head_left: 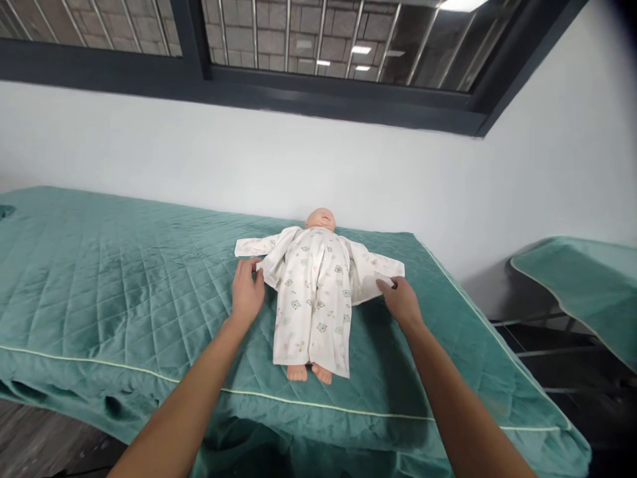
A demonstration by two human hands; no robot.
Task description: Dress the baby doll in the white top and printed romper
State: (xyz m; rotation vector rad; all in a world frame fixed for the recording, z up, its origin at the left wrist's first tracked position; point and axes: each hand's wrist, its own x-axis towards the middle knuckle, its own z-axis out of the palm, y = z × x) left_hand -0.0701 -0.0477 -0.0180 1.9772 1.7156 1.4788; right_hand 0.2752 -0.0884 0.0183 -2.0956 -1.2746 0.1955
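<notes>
A baby doll (321,219) lies on its back on a green quilted bed cover (124,279), head toward the wall, bare feet toward me. It wears a white printed garment (313,292) spread out wide at both sides. My left hand (247,292) rests at the garment's left flap, fingertips curled on the cloth edge. On the other side, my right hand (401,300) touches the right flap near the sleeve, fingers pinched on its edge.
The bed runs along a white wall (199,159) under a dark-framed window (298,93). A second bed with a green cover (587,285) stands at the right, with a gap of dark floor between.
</notes>
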